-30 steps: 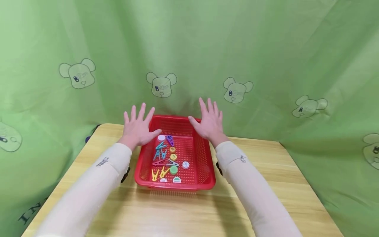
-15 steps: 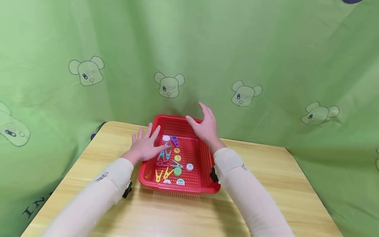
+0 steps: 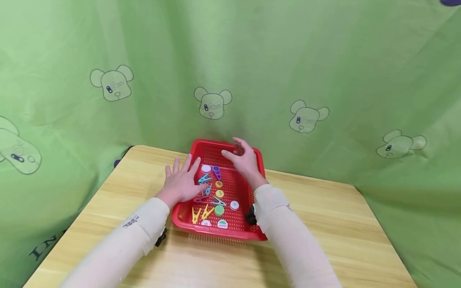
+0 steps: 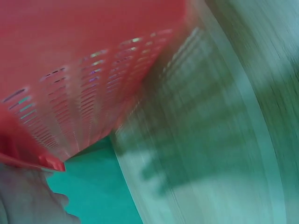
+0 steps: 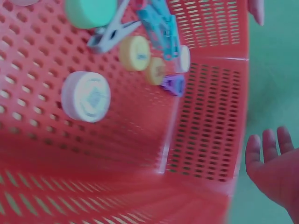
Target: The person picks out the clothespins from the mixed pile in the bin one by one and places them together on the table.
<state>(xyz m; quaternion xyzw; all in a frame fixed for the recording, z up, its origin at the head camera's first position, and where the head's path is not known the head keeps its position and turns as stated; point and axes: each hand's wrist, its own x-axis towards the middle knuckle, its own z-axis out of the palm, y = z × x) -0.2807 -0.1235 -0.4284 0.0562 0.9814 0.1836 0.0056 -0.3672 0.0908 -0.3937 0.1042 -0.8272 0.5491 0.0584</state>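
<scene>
A red plastic basket (image 3: 230,233) stands on the table with bottle caps and clothespins lying in it. My left hand (image 3: 181,185) is spread over its left wall, the thumb reaching over the inside. My right hand (image 3: 246,162) hovers at the back right corner with fingers bent and nothing held. Inside, a white cap (image 5: 88,97) lies apart on the right, near a green cap (image 3: 219,210) and a grey clothespin (image 3: 218,201). Two yellow clothespins (image 3: 207,212) lie in front, a purple clothespin (image 3: 217,173) at the back. Left fingers partly cover teal clothespins (image 3: 205,179).
Bare wooden table (image 3: 317,224) extends to the right and front of the basket. A green curtain (image 3: 259,72) with bear-head drawings hangs close behind the table's back edge. A dark wrist device (image 3: 251,216) sits by my right cuff, overlapping the basket's right wall.
Both hands have come down toward the basket. My left hand moved right onto the left wall's area; the right hand's fingers bent from straight. The head view has shifted slightly.
</scene>
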